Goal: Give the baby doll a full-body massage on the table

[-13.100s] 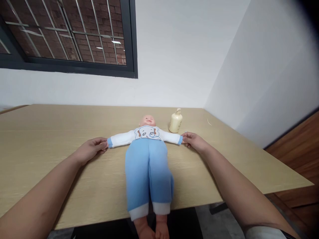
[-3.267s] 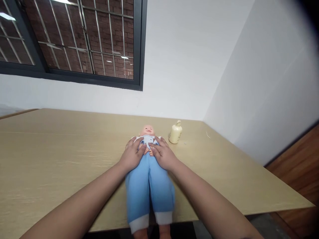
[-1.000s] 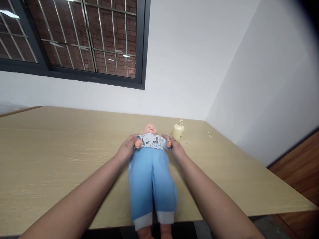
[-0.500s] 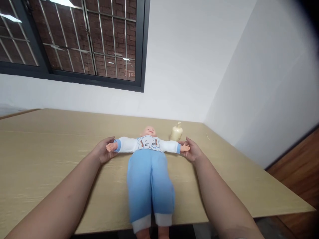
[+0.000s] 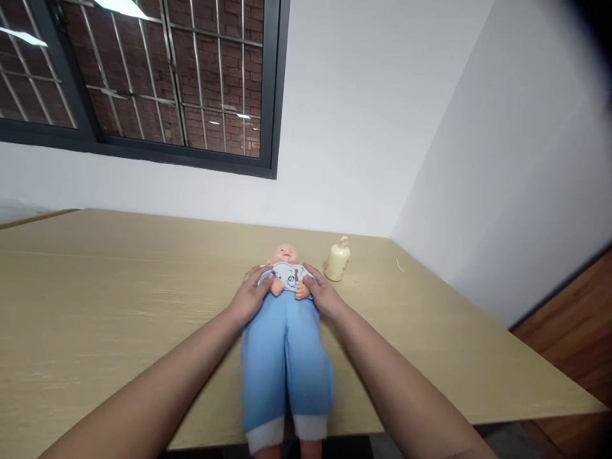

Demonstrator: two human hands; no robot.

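A baby doll [image 5: 287, 344] in blue trousers and a white top with an elephant print lies on its back, head toward the wall, feet at the table's front edge. My left hand [image 5: 251, 294] is wrapped round the doll's arm on the left, thumb on top near the doll's small hand. On the other side, my right hand [image 5: 322, 290] grips the doll's other arm in the same way. Both doll arms are folded in over its chest, and its hands lie close together on the print. Most of the sleeves are hidden under my fingers.
A cream pump bottle [image 5: 337, 261] stands upright to the right of the doll's head. A thin pale strand [image 5: 400, 265] lies farther right on the wooden table [image 5: 119, 306]. Behind are a white wall and a barred window [image 5: 172, 76].
The doll's arms were stretched out to both sides; my hands have brought them inward, and they now lie folded over its chest. The bottle stands where it was.
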